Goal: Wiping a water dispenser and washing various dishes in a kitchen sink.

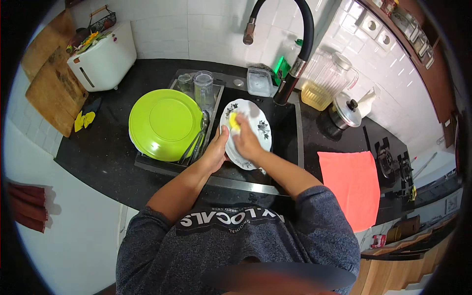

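Head view: left hand (pixel 217 149) is gripping the white floral plate (pixel 258 118) at its left rim, above the black sink (pixel 286 135); right hand (pixel 248 141), blurred, is pressing a yellow sponge (pixel 233 121) to the plate's upper face. Leftward I am seeing a lime-green dish (pixel 164 124) beside cutlery (pixel 204 119), 2 glasses (pixel 203 89) standing behind.

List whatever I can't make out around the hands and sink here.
All in the head view:
- Most fingers of the left hand: behind the white plate.
- Full shape of the yellow sponge: covered by the right hand, which is blurred.
- Whatever lies beneath the green dish: hidden by it.
- Left end of the dark red cloth: cut off by the dark lens rim.
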The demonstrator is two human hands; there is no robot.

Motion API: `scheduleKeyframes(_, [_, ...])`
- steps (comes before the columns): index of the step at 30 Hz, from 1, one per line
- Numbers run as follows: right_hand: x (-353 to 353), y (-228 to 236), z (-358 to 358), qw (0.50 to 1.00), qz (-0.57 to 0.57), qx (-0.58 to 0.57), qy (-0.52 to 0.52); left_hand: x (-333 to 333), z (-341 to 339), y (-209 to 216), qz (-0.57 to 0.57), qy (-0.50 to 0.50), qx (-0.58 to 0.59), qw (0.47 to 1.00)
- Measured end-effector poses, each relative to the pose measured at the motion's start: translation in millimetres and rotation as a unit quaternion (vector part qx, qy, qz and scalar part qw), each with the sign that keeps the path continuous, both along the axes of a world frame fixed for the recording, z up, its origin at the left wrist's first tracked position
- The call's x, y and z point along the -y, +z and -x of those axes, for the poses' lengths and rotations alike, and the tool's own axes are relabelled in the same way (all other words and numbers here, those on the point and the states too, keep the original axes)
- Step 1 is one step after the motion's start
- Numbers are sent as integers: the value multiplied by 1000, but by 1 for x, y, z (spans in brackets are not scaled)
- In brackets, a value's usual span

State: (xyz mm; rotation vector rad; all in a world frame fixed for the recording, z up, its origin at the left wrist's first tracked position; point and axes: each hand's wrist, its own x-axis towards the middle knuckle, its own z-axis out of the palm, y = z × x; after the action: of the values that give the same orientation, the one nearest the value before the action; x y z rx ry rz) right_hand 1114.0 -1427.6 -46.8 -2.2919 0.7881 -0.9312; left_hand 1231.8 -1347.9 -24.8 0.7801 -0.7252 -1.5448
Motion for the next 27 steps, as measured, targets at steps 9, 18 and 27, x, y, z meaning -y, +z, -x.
scheduleKeyframes(9, [21,18,28,975,113,-132,-142,-2,4,6,-12,15,13,1000])
scheduleKeyframes(18, [-2,2,49,979,80,-181,40,8,-6,-11,23,64,-19,997])
scheduleKeyframes(27, [-35,24,-7,995,32,55,71,-3,-10,-10,14,-26,-29,999])
